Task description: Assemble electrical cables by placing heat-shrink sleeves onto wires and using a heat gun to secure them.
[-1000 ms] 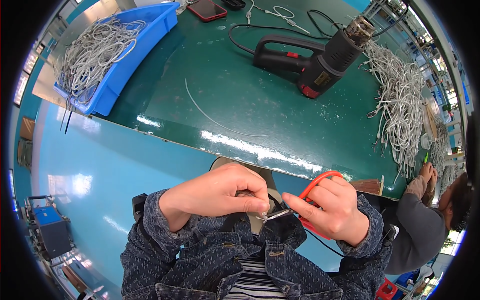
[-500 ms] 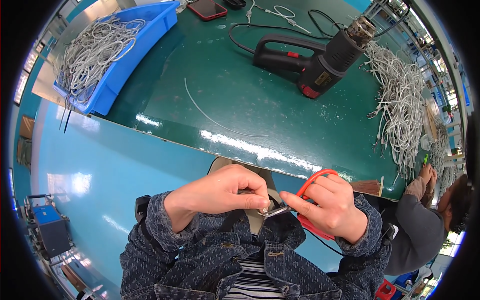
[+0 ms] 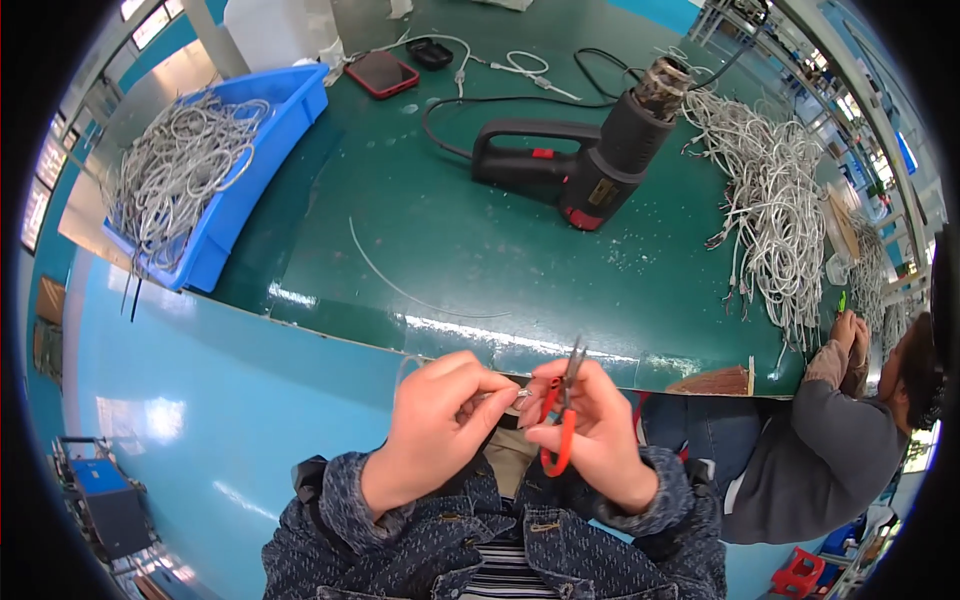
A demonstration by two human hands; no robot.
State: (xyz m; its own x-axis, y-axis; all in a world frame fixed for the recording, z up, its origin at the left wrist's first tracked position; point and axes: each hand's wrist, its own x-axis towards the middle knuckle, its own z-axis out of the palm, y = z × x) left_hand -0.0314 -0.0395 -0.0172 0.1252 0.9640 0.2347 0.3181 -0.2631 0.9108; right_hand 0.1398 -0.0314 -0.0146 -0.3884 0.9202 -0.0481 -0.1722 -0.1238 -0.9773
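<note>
- A small pale cable end (image 3: 522,393) is held in front of the bench, on the person's side of the heat gun (image 3: 607,165); its details are too small to be told.
- It is pinched narrowly between the thumb and fingers of the left hand (image 3: 437,425), probably so that its tip is left exposed.
- By the right hand (image 3: 597,432), also on the person's side of the heat gun, red-handled scissors (image 3: 558,458) are gripped, with the blades pointed up past the fingers; they seem to be tucked this way so that the fingertips can be used too. Whether the cable end is touched by them cannot be told.
- On the bench (image 3: 480,255), a thin pale strand (image 3: 385,279) is laid to the near left of the heat gun.
- The heat gun's nozzle is turned away from the person, presumably for safety.
- A blue bin (image 3: 238,190) filled with grey cables (image 3: 175,165) is set well left of the heat gun, apparently for easy reach.
- Another cable heap (image 3: 775,215) is spread to its right, perhaps as a separate batch.
- A phone (image 3: 382,74) is placed left of and beyond the heat gun's handle.
- Farther right of the heat gun, a co-worker (image 3: 815,440) is seated.
</note>
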